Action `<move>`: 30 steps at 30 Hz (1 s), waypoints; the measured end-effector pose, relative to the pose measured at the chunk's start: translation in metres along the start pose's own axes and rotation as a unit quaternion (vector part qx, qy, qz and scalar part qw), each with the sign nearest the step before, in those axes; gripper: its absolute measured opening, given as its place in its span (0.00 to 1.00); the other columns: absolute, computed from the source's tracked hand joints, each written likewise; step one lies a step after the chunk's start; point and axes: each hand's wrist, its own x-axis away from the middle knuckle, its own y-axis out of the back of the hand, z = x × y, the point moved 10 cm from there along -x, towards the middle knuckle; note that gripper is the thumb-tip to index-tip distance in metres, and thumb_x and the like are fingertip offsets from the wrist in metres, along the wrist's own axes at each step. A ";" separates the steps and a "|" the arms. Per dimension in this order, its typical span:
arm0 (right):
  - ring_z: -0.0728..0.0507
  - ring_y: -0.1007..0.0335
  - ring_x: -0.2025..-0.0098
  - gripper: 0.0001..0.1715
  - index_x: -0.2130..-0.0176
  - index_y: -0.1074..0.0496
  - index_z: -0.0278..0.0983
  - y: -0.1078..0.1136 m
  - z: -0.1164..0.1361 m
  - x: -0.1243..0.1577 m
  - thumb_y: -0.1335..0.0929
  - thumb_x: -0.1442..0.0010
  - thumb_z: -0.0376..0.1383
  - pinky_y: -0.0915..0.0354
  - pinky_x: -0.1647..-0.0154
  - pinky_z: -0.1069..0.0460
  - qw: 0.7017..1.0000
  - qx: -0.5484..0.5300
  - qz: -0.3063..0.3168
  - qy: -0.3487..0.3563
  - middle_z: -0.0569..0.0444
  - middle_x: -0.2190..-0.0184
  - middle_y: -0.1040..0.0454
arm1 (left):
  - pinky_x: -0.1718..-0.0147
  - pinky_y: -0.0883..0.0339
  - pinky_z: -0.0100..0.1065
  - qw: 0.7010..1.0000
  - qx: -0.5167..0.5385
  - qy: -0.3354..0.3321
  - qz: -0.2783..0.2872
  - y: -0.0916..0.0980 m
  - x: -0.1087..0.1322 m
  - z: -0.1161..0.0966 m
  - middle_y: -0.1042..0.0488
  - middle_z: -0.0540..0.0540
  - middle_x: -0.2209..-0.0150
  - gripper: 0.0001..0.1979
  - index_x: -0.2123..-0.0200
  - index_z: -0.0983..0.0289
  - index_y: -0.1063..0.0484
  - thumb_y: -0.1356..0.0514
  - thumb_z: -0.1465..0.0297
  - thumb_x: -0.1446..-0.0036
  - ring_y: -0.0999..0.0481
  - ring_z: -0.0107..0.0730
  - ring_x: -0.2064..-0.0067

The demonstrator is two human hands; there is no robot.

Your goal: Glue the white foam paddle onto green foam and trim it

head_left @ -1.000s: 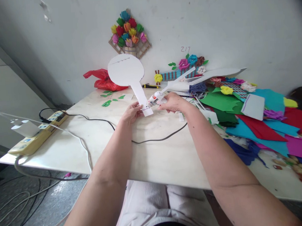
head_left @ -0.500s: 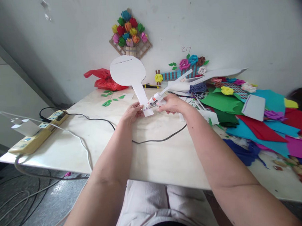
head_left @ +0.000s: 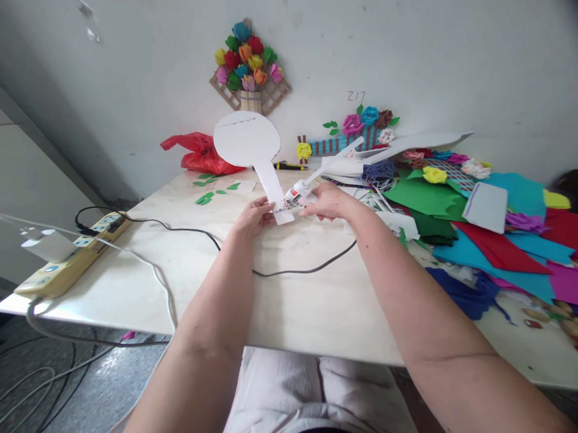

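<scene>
A white paper cutout (head_left: 246, 140), round at the top with a long stem, is held near the stem's lower end between the thumb and fingers of my left hand (head_left: 257, 216). My right hand (head_left: 325, 202) is closed around a white glue gun (head_left: 298, 192), whose nozzle is at the lower part of the stem. Out of the gun's back a long pale glue stick (head_left: 337, 155) points up and to the right. Whether the nozzle touches the paper I cannot tell.
Left on the table lies a yellow power strip (head_left: 63, 261) with a white charger. A black cord (head_left: 305, 270) crosses in front of my hands. Green paper leaves (head_left: 211, 193) and a red plastic bag (head_left: 200, 155) lie behind. Colored sheets (head_left: 426, 194) pile up on the right.
The cutout's round top has dipped slightly down and to the right. The glue gun has shifted a little within the same spot by the stem; both hands keep their hold.
</scene>
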 end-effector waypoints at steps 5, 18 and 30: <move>0.50 0.36 0.81 0.17 0.62 0.26 0.32 0.000 -0.001 0.000 0.29 0.53 0.38 0.41 0.80 0.58 1.000 -0.003 -0.006 -0.003 0.57 0.84 0.32 | 0.72 0.26 0.33 1.000 -0.003 0.001 -0.002 0.001 -0.001 0.001 0.22 0.59 0.67 0.15 0.57 0.70 0.28 0.37 0.75 0.50 0.23 0.31 0.74; 0.50 0.37 0.82 0.18 0.61 0.25 0.33 -0.001 0.001 -0.002 0.29 0.52 0.39 0.40 0.81 0.57 1.000 0.009 -0.007 0.005 0.57 0.85 0.33 | 0.72 0.27 0.32 1.000 -0.008 0.006 -0.006 -0.001 0.002 -0.001 0.22 0.59 0.68 0.14 0.57 0.70 0.28 0.38 0.76 0.50 0.23 0.31 0.75; 0.50 0.37 0.82 0.17 0.62 0.26 0.33 -0.003 -0.001 -0.004 0.29 0.52 0.40 0.40 0.81 0.57 1.000 0.006 0.001 0.000 0.57 0.85 0.32 | 0.73 0.27 0.31 1.000 -0.005 0.014 -0.012 0.001 0.001 0.000 0.22 0.59 0.68 0.17 0.55 0.70 0.28 0.36 0.75 0.51 0.24 0.30 0.76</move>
